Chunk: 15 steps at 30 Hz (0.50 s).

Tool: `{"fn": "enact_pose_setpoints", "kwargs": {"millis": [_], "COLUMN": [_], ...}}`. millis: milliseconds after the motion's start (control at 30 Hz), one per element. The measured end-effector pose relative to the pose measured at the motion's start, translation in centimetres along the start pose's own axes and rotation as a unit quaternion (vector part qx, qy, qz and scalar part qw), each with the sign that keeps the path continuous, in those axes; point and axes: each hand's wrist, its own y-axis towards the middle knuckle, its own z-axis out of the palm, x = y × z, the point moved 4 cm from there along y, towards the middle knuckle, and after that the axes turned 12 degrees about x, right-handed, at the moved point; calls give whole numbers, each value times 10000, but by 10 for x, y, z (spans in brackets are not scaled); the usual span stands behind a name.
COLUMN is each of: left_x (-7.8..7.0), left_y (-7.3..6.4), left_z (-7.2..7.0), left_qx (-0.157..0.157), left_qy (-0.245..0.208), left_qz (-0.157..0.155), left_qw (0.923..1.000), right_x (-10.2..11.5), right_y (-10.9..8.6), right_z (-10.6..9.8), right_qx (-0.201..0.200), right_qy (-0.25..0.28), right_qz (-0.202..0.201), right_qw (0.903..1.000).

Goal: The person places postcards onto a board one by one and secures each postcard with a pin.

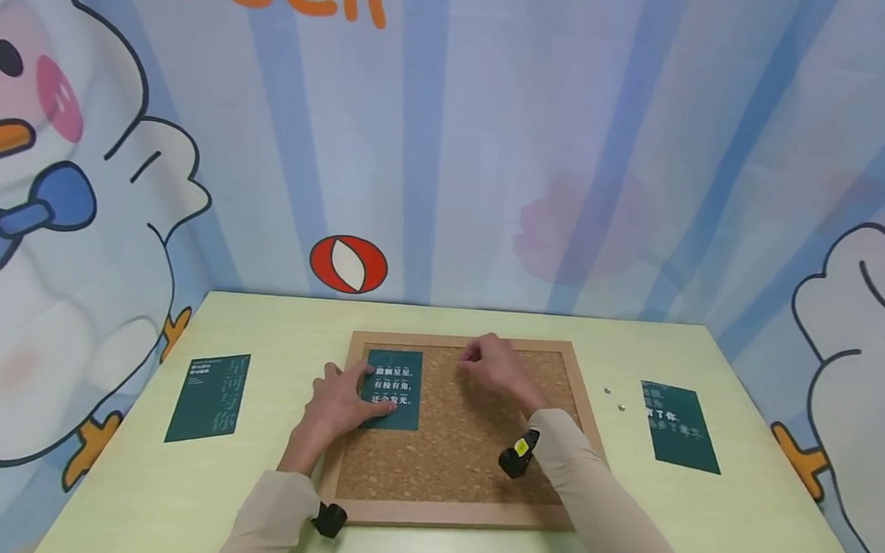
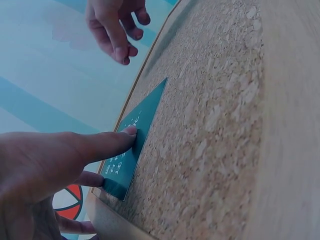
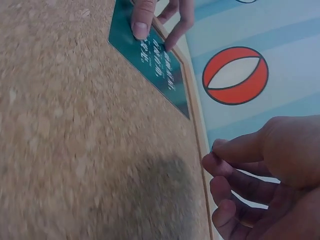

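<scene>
A dark green card [image 1: 405, 416] with white writing lies on the upper left of a wood-framed cork board [image 1: 432, 468]. My left hand [image 1: 338, 403] presses it down, the thumb straight across its face and a fingertip at its upper left edge. To the right of the card, my right hand [image 1: 499, 367] hovers above the cork near the top frame. Its thumb and forefinger pinch a tiny thing, mostly hidden; a thin point below the fingertips in the left wrist view looks like a thumbtack [image 2: 124, 60]. The other fingers of that hand are loosely curled.
Two small silver thumbtacks [image 1: 621, 408] lie on the pale table [image 1: 745, 526] right of the board. One more green card [image 1: 207, 398] lies at the far left, another green card [image 1: 681, 427] at the right. A printed curtain [image 1: 479, 145] stands behind the table.
</scene>
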Motion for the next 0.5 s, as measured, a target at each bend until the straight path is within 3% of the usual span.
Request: {"fn": "enact_pose_setpoints", "kwargs": {"millis": [267,500], "left_x": [0,-1], "left_y": [0,-2], "left_z": [0,1], "left_qx": [-83,-48], "left_qy": [-30,-37], "left_qz": [-59,-44], "left_qw": [9999,10000], "right_x": [7,9], "right_y": [21,35], "right_z": [16,30], "right_qx": [139,55], "right_qy": [358,1248], "right_qz": [-1,220], "right_qw": [9993,9919]}}
